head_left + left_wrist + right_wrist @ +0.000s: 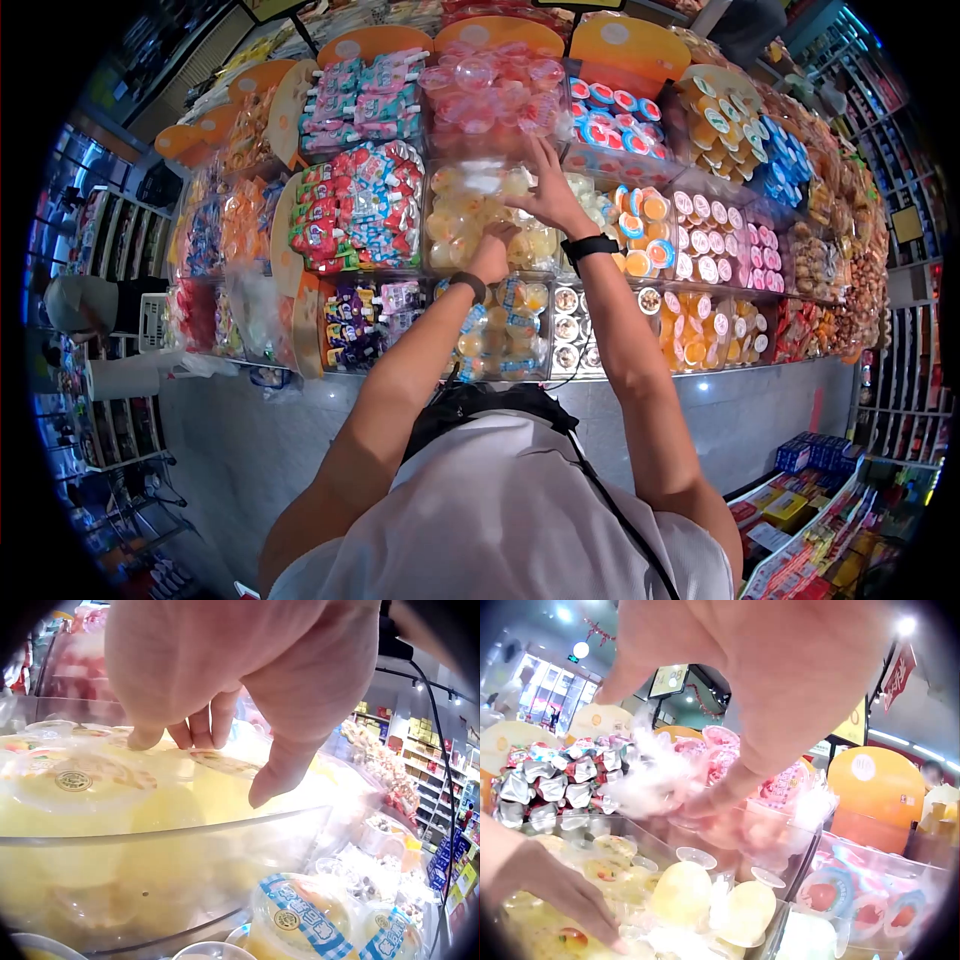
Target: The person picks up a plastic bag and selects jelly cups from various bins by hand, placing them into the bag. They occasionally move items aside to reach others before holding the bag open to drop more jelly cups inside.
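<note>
My left hand [493, 255] reaches down into a clear bin of pale yellow jelly cups [465, 215]. In the left wrist view, the fingertips of this left hand [247, 682] rest on a jelly cup's printed lid [225, 763], the thumb apart from the other fingers. My right hand [552, 192] is held over the right side of the same bin, fingers spread and nothing seen in them. Behind it in the right wrist view are pink-wrapped jelly cups [780, 787], and a blurred whitish clear plastic [656, 776] shows near its fingertips.
Clear dividers [802, 862] separate the bins. Red and blue pouches [355, 210] lie to the left, orange-topped cups [640, 225] to the right. Blue-banded jelly cups [300, 915] sit in front. Orange sign boards [630, 48] stand along the back.
</note>
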The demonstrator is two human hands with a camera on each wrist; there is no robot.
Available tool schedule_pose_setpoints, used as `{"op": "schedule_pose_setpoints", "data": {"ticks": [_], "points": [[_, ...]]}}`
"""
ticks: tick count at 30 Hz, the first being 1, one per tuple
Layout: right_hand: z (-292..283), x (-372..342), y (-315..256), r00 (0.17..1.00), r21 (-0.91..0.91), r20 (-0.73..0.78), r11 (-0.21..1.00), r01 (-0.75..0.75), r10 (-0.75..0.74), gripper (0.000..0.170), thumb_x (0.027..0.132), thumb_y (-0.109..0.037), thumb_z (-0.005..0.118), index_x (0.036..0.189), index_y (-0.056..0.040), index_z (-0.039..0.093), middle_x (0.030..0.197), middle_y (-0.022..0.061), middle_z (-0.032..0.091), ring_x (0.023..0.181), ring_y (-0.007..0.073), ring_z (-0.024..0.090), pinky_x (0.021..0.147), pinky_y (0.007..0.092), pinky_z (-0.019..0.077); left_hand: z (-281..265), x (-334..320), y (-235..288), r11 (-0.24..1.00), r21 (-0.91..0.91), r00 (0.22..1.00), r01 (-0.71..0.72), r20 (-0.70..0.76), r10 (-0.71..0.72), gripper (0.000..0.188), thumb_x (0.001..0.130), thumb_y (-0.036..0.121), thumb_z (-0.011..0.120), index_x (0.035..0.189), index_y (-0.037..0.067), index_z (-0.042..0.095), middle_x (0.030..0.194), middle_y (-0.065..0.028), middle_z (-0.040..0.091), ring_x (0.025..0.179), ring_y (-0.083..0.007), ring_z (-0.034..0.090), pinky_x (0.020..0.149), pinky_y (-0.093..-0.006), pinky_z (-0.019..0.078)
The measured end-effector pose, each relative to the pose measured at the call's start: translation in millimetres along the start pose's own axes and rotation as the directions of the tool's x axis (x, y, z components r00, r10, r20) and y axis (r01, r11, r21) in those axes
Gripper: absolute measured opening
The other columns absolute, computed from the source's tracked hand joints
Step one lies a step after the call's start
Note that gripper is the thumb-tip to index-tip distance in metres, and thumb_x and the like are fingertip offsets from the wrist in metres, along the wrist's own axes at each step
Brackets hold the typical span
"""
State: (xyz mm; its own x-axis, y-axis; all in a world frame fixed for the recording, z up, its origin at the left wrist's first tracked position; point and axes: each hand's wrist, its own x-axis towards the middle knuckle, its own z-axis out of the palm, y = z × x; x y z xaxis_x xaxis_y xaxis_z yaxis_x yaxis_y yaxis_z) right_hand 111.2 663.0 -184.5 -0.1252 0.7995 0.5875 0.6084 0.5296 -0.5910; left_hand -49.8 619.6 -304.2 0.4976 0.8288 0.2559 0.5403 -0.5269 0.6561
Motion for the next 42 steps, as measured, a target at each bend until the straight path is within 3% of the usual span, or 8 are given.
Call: {"op": "schedule_pose_setpoints", "data": {"ticks": [7,17,23,25,28,30,32,42], "points": [[-23,-119,17,0.758,-0.539,0.298,0.758,-0.368,0.580,0.057,0.071,-0.026,0.087,0.113,-0.0027,0.056,0.112,0.0198,0.060,0.098,0.0407,0.063,0.082,0.0482,0.0523,-5,1,2,0.995,-0.096,0.999,-0.036,-0.017,0.035,0.067,0.056,-0.005,0.068,0.122,0.002,0.064,0.125,-0.0162,0.058,0.121,-0.0377,0.048,0.108,-0.0429,0.0372],[-15,-169,44,0.885,-0.479,0.127,0.809,-0.341,0.449,0.011,0.078,-0.012,0.070,0.084,-0.0035,0.068,0.075,0.0176,0.068,0.073,0.0350,0.068,0.067,0.0437,0.0542,-2,1,-1,0.994,-0.094,0.999,-0.050,-0.025,0.047,0.068,0.055,-0.005,0.068,0.123,0.003,0.063,0.122,-0.0158,0.057,0.120,-0.0378,0.047,0.108,-0.0414,0.0366],[-39,-90,16,0.878,-0.237,0.070,0.863,-0.446,0.474,0.018,0.076,-0.014,0.076,0.085,0.0005,0.071,0.079,0.0186,0.071,0.073,0.0321,0.070,0.069,0.0392,0.0549,-1,0,1,0.996,-0.080,0.999,-0.033,-0.003,0.032,0.066,0.058,-0.003,0.068,0.124,0.003,0.063,0.122,-0.0161,0.057,0.121,-0.0381,0.047,0.108,-0.0412,0.0364],[-28,-63,13,0.928,0.182,0.170,0.915,-0.361,0.332,0.039,0.082,-0.023,0.079,0.112,0.0008,0.068,0.093,0.0179,0.073,0.078,0.0244,0.071,0.069,0.0352,0.0548,-1,3,1,1.000,-0.018,1.000,-0.011,0.015,0.011,0.067,0.058,-0.003,0.067,0.124,0.001,0.062,0.127,-0.0186,0.057,0.124,-0.0385,0.047,0.110,-0.0416,0.0355],[-13,-47,14,0.888,0.240,0.205,0.859,-0.452,0.411,0.044,0.087,-0.024,0.077,0.121,0.0007,0.063,0.104,0.0173,0.071,0.081,0.0240,0.070,0.073,0.0314,0.0549,5,3,-8,0.999,0.036,0.999,0.010,0.051,-0.012,0.069,0.057,-0.002,0.069,0.125,0.001,0.061,0.129,-0.0188,0.056,0.124,-0.0380,0.047,0.110,-0.0417,0.0352],[-14,-53,23,0.819,-0.015,0.295,0.860,-0.511,0.492,0.048,0.082,-0.023,0.079,0.122,-0.0011,0.063,0.107,0.0156,0.070,0.093,0.0276,0.068,0.081,0.0367,0.0547,4,2,-10,1.000,-0.001,0.999,-0.001,0.042,0.001,0.070,0.057,-0.002,0.070,0.126,0.002,0.061,0.129,-0.0185,0.056,0.125,-0.0376,0.047,0.110,-0.0420,0.0351],[-4,-72,41,0.751,-0.582,0.508,0.811,-0.062,0.422,0.053,0.076,-0.021,0.082,0.122,-0.0036,0.063,0.110,0.0122,0.068,0.107,0.0306,0.062,0.091,0.0456,0.0511,2,5,-9,0.999,-0.037,0.999,-0.015,0.029,0.016,0.071,0.057,-0.001,0.072,0.127,0.002,0.061,0.130,-0.0182,0.056,0.125,-0.0373,0.048,0.111,-0.0424,0.0350],[-2,-110,44,0.823,-0.574,0.458,0.819,-0.015,0.336,0.060,0.066,-0.016,0.084,0.115,-0.0039,0.051,0.106,0.0128,0.066,0.116,0.0318,0.055,0.094,0.0474,0.0401,-6,6,-9,0.991,-0.128,0.996,-0.036,0.080,0.047,0.075,0.058,0.002,0.073,0.131,0.004,0.058,0.130,-0.0163,0.056,0.127,-0.0363,0.048,0.112,-0.0429,0.0351]]}}
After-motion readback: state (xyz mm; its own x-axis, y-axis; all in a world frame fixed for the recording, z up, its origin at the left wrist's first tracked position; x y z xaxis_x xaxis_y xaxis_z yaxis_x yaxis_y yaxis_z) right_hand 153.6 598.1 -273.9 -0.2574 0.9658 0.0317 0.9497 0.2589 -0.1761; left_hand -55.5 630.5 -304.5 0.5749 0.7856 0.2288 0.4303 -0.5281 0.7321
